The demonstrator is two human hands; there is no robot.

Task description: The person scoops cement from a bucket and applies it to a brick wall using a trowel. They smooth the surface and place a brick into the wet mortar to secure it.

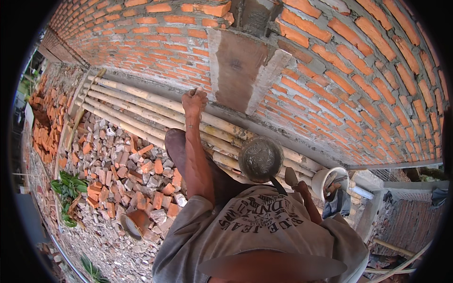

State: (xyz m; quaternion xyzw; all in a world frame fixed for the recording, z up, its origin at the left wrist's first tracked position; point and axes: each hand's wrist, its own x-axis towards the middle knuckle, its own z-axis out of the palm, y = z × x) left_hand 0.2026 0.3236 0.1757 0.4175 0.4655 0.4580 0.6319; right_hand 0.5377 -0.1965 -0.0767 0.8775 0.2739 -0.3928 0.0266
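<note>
The right grip [302,187] is closed around the handle of a trowel [291,176]. Its blade stands just beyond the fingers, between the dark bucket [260,159] and the white bucket [319,181]. The left grip [194,101], near the brick wall [155,41], has bent fingers; how tightly, and on what, I cannot tell.

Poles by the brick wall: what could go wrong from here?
1. The dark bucket seems to rest on the round poles; it might tip if they roll or shift.
2. Jagged rubble lies alongside the poles, so a slip that way could mean a hard landing.
3. The trowel in the right hand is close to the bucket and might knock it.
</note>
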